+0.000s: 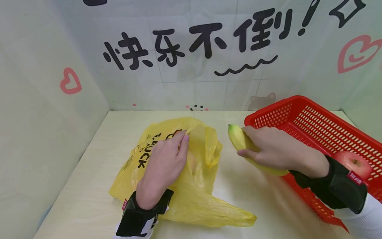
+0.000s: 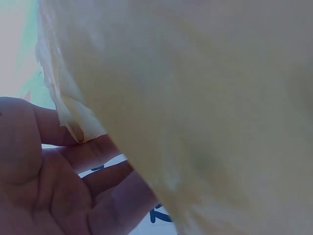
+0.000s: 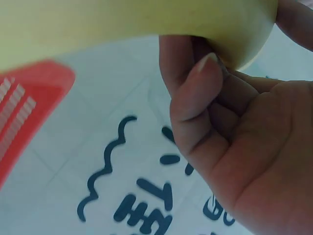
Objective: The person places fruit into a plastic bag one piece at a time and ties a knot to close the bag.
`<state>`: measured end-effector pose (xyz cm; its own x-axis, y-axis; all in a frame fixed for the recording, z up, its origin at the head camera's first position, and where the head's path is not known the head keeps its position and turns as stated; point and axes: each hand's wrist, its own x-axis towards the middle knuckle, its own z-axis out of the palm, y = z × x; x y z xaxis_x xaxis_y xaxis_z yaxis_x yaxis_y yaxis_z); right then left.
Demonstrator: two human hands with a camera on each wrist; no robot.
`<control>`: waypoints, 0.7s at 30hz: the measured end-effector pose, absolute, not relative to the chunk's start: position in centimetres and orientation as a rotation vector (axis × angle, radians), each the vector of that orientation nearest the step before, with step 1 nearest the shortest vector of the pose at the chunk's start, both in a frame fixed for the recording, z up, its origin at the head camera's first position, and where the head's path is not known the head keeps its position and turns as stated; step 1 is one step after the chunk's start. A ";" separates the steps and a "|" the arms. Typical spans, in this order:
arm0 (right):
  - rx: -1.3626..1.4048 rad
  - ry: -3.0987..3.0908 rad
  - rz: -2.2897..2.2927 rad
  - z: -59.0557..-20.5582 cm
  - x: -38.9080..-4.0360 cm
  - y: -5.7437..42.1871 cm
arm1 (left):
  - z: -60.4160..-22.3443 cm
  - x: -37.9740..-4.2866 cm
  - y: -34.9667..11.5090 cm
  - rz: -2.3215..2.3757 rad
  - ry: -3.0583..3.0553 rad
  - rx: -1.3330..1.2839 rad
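Observation:
My left hand [image 1: 167, 162] pinches the rim of a yellow plastic bag [image 1: 134, 176] between thumb and forefinger, holding its mouth up. In the left wrist view the bag's film [image 2: 195, 98] fills most of the picture, with the fingers [image 2: 93, 154] at its edge. A rounded pale-orange thing [image 1: 191, 162] shows at the bag's opening, partly hidden by the hand. To the right of the bag, my right hand [image 1: 274, 146] grips a yellow banana [image 1: 237, 137], green tip pointing toward the bag. Up close in the right wrist view, the fingers curl under the banana [image 3: 122, 19].
A red perforated plastic basket [image 1: 334, 116] stands on the right of the pale table [image 1: 98, 159], below the right forearm. One red apple [image 1: 352, 164] lies in it. Behind the table rises a white printed wall [image 1: 191, 73]; another wall [image 1: 38, 132] borders the left side.

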<state>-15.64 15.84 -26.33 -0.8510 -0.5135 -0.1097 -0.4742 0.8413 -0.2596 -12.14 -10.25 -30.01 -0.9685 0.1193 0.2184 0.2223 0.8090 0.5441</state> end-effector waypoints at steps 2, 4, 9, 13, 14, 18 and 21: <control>-0.823 2.822 -0.350 -26.5 -15.4 15.0 | -30.0 -12.1 -10.2 -0.887 -2.823 -0.266; -0.865 2.810 -0.345 -26.6 -15.2 14.1 | -30.0 -12.1 -10.2 -0.892 -2.825 -0.267; -0.931 2.768 -0.317 -26.6 -15.1 12.2 | -30.0 -12.1 -10.3 -0.892 -2.819 -0.271; -0.995 2.729 -0.250 -27.0 -15.2 10.6 | -30.0 -12.1 -10.3 -0.878 -2.816 -0.276; -1.008 2.721 -0.229 -27.2 -15.2 10.2 | -30.0 -12.1 -10.3 -0.876 -2.816 -0.278; -1.049 2.689 -0.220 -28.1 -15.3 9.0 | -30.0 -12.1 -10.3 -0.880 -2.816 -0.279; -1.051 2.656 -0.259 -28.6 -15.5 8.2 | -29.9 -12.1 -10.3 -0.881 -2.816 -0.280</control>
